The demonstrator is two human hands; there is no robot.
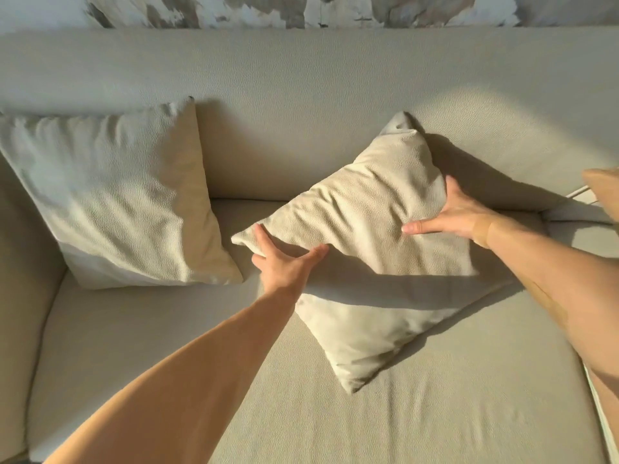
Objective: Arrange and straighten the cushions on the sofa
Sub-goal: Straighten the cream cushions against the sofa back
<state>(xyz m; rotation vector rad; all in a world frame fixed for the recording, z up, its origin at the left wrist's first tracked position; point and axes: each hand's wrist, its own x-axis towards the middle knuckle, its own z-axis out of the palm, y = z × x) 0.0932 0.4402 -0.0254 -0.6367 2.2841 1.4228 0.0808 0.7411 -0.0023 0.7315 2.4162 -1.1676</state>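
A cream cushion [361, 249] is lying skewed, corner-on, on the sofa [167, 380] seat.

The left hand [284, 262] is pinching its left corner while the right hand [459, 212] is clasping its right edge, apparently to square it beside the propped cushion [110, 195].

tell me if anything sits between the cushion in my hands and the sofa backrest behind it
Nothing visible does. The middle cushion, held by the left hand and right hand, has bare backrest right behind it. The other cushion leans further left, apart.
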